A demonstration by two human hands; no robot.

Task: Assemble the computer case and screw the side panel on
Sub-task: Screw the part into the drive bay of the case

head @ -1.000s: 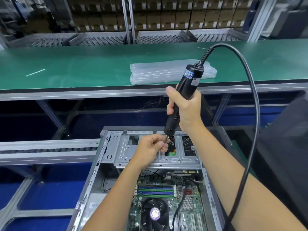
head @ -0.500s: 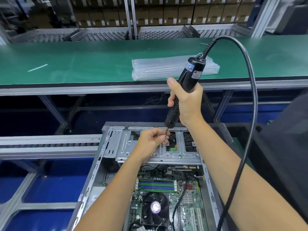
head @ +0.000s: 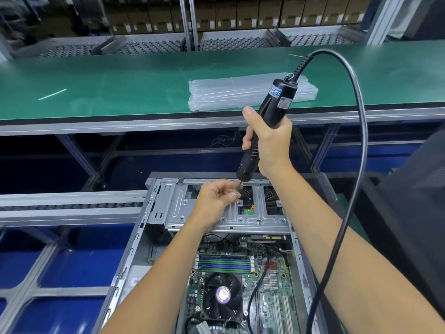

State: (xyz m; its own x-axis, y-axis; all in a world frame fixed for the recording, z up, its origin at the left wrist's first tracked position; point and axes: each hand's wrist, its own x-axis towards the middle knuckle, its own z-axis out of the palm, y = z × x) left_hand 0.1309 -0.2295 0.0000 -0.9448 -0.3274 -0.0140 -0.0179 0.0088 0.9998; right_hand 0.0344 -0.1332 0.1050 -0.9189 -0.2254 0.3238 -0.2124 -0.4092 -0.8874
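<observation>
An open computer case (head: 154, 213) lies flat below me, its motherboard (head: 265, 280) and CPU fan (head: 222, 295) exposed. A silver drive bracket (head: 231, 218) spans its far end. My right hand (head: 269, 141) grips a black electric screwdriver (head: 265, 124), tilted, with its bit pointing down at the bracket. My left hand (head: 214, 201) pinches a small screw (head: 238, 194) right at the bit's tip. A thick black cable (head: 358, 116) loops from the tool's top down my right side.
A green conveyor bench (head: 120, 88) runs across behind the case, carrying a stack of clear plastic bags (head: 228, 92). Roller rails (head: 72, 206) lie to the left. Blue bins (head: 72, 261) sit below. Shelves of cardboard boxes (head: 240, 18) stand at the back. A dark panel (head: 414, 201) stands to the right.
The screwdriver tip and my left fingers have stayed together over the bracket; both hands shifted only slightly, and the view moved a little.
</observation>
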